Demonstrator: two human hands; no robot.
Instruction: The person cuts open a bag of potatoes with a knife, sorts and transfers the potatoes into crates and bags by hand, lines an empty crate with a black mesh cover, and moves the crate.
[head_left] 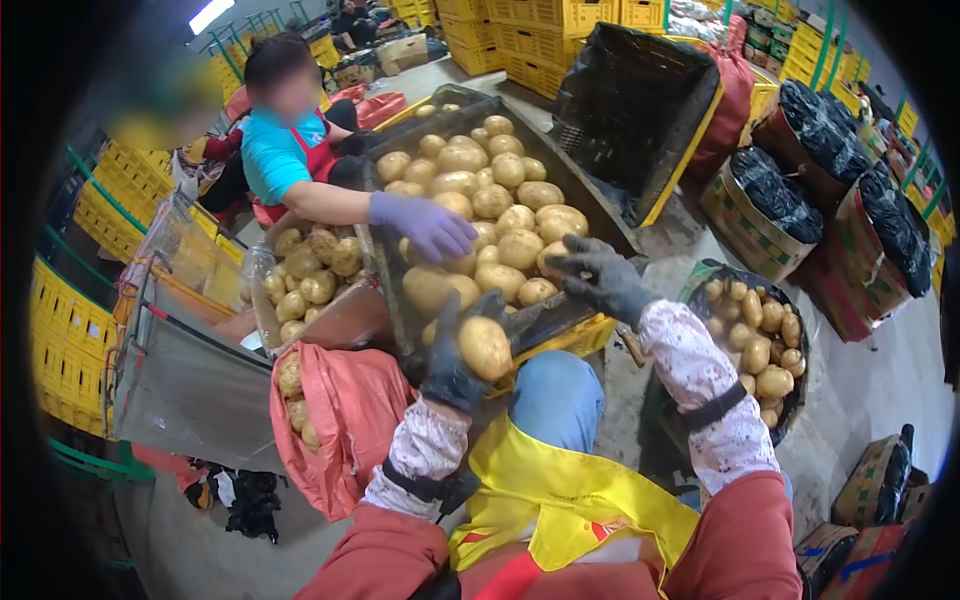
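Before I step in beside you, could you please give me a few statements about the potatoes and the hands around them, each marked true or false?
1. The left hand holds a potato. True.
2. The right hand is ungloved. False: it wears a dark glove.
3. The co-worker's hand wears a purple glove. True.
4. The pink sack is tied shut. False: it is open, with potatoes showing inside.
5. The co-worker's hand is over the potatoes in the dark tray. True.
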